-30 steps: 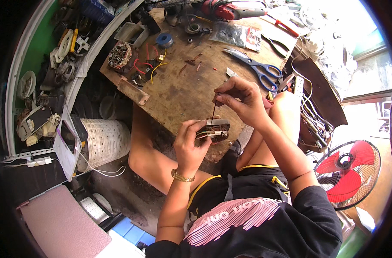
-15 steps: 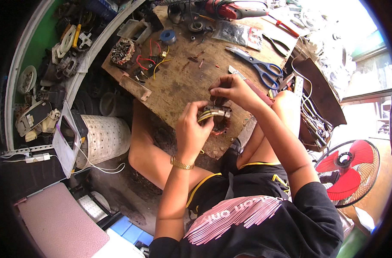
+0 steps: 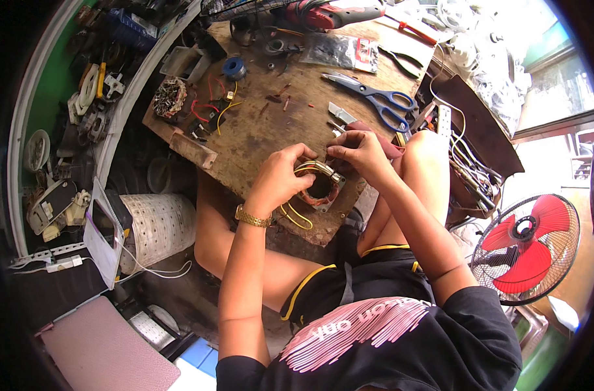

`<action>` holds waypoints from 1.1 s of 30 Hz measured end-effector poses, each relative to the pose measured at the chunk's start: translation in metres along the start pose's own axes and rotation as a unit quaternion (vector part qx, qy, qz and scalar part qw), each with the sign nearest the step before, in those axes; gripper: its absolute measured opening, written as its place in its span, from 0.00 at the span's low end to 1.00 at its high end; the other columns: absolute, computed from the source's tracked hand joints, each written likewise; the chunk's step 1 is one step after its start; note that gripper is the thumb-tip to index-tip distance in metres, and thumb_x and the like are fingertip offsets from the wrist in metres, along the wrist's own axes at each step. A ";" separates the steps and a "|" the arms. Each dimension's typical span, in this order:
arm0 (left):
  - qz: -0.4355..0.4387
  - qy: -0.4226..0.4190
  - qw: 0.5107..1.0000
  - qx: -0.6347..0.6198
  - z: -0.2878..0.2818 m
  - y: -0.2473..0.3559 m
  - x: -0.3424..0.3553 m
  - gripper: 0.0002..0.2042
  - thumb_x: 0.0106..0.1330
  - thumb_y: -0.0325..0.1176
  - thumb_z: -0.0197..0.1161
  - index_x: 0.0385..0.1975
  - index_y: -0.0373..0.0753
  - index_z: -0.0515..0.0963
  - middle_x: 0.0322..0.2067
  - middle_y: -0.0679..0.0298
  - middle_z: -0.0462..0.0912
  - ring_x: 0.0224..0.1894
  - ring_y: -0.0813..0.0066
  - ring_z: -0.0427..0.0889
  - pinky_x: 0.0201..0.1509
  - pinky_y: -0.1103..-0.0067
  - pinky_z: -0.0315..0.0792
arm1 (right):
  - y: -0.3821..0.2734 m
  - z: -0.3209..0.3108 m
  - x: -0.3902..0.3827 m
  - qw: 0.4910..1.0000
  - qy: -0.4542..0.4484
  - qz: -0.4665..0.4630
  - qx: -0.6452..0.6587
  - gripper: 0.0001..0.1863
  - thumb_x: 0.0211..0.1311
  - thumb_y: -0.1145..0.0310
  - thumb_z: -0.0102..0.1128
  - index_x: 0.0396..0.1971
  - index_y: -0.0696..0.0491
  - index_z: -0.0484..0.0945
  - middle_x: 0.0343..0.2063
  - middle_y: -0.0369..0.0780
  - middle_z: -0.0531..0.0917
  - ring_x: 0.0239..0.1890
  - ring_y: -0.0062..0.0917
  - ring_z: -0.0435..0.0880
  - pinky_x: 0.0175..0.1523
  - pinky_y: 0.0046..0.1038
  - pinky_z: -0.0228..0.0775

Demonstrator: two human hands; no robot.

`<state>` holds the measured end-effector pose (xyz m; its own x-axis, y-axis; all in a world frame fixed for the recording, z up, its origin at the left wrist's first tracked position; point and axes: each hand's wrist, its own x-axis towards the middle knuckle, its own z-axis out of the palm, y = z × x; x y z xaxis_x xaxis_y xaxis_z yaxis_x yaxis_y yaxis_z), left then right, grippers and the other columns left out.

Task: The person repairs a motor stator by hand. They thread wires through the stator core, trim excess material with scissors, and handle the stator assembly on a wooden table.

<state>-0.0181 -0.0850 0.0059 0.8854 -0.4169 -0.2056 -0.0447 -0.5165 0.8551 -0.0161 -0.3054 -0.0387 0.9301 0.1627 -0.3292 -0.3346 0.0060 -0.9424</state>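
Observation:
A ring-shaped motor stator (image 3: pixel 320 193) with copper windings lies at the near edge of the wooden workbench (image 3: pixel 258 146). My left hand (image 3: pixel 281 174) grips the stator at its upper left, thumb and fingers on the pale sleeved wires along the rim. A yellow wire (image 3: pixel 298 220) loops from it below that hand. Just beyond the ring's upper right, my right hand (image 3: pixel 365 151) is closed in a pinch, fingertips close to the sleeved wires. What those fingertips hold is too small to make out.
Beyond my hands lie a utility knife (image 3: pixel 341 113), blue-handled scissors (image 3: pixel 382 103), pliers (image 3: pixel 401 63) and a plastic bag (image 3: pixel 339 52). Left are a wire spool (image 3: pixel 234 68), loose wires and another wound motor part (image 3: pixel 171 98). A red-bladed fan (image 3: pixel 525 247) stands right.
My right hand has come down toward the stator. The stator now faces upward more, its opening and yellow wire loop showing. My left hand has shifted left, and the whole view has moved slightly.

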 end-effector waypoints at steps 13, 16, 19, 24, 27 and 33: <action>0.111 0.038 0.993 0.014 0.004 0.014 0.002 0.17 0.49 0.23 0.75 0.40 0.37 0.80 0.39 0.59 0.83 0.44 0.57 0.84 0.47 0.66 0.77 | 0.001 0.005 -0.002 0.998 0.029 -0.064 -0.005 0.08 0.59 0.73 0.72 0.32 0.63 0.86 0.25 0.38 0.88 0.25 0.15 0.82 0.31 0.22 0.75; 0.166 0.076 0.978 0.101 0.008 0.010 -0.005 0.14 0.48 0.20 0.76 0.35 0.34 0.83 0.38 0.59 0.84 0.40 0.61 0.85 0.44 0.72 0.79 | -0.001 0.006 -0.003 0.997 0.033 -0.063 -0.018 0.08 0.59 0.73 0.72 0.32 0.63 0.86 0.25 0.38 0.88 0.25 0.15 0.83 0.31 0.22 0.75; 0.210 0.128 0.963 0.112 0.013 0.003 -0.008 0.12 0.48 0.21 0.76 0.34 0.36 0.85 0.37 0.60 0.84 0.40 0.60 0.85 0.44 0.71 0.79 | 0.001 0.007 -0.001 0.997 0.036 -0.058 -0.029 0.08 0.59 0.73 0.72 0.32 0.63 0.87 0.25 0.38 0.88 0.26 0.15 0.83 0.32 0.23 0.75; 0.235 0.145 0.952 0.132 0.013 0.002 -0.008 0.12 0.49 0.22 0.77 0.34 0.35 0.85 0.37 0.59 0.85 0.41 0.62 0.85 0.43 0.70 0.79 | 0.000 0.008 -0.001 0.997 0.032 -0.063 -0.017 0.08 0.58 0.73 0.72 0.33 0.62 0.87 0.25 0.36 0.88 0.26 0.14 0.82 0.33 0.22 0.75; 0.201 0.144 0.968 0.032 0.017 0.008 -0.007 0.11 0.50 0.22 0.77 0.33 0.35 0.84 0.37 0.59 0.86 0.41 0.63 0.86 0.44 0.71 0.80 | -0.003 0.005 -0.002 0.999 0.024 -0.045 -0.007 0.07 0.58 0.73 0.72 0.32 0.62 0.87 0.25 0.35 0.88 0.27 0.13 0.80 0.32 0.21 0.74; 0.180 0.099 0.979 -0.008 0.013 -0.006 -0.003 0.07 0.56 0.23 0.75 0.32 0.34 0.84 0.40 0.59 0.85 0.42 0.68 0.85 0.46 0.74 0.78 | -0.006 0.001 -0.003 1.000 -0.015 -0.014 0.020 0.09 0.61 0.70 0.75 0.36 0.59 0.86 0.27 0.33 0.86 0.28 0.12 0.81 0.34 0.18 0.73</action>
<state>-0.0263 -0.0904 -0.0043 0.8856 -0.4166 0.2055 -0.3648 -0.3499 0.8628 -0.0170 -0.3048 -0.0315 0.9346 0.1907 -0.3001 -0.3145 0.0497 -0.9479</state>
